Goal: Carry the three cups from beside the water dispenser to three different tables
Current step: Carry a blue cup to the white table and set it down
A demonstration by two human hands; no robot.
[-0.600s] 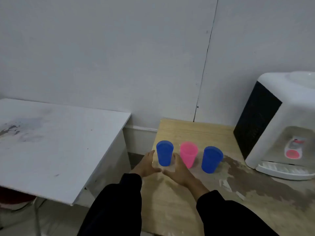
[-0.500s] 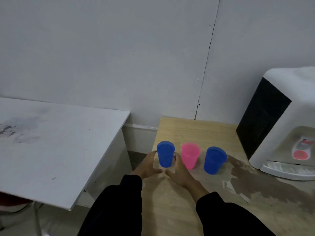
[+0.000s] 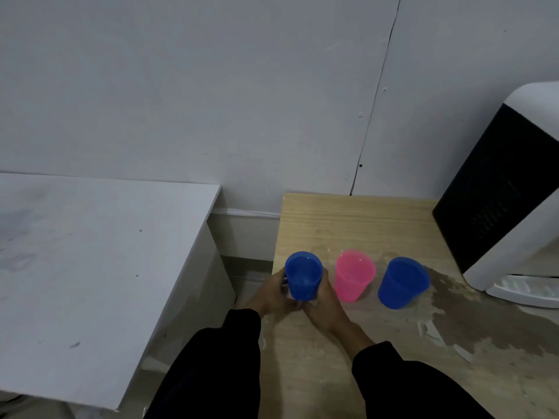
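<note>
Wooden table, left hand and right hand both cupped around leftmost blue cup

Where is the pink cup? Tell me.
In the head view the pink cup stands upright on the wooden table, between two blue cups, left of the water dispenser.

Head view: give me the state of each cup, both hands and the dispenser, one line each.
Left blue plastic cup: upright, clasped by both hands, near the wooden table's left edge.
Pink plastic cup: upright, untouched.
Right blue plastic cup: upright, untouched.
Left hand: wrapped on that left cup.
Right hand: wrapped on it too.
White water dispenser: standing, partly out of frame.
</note>
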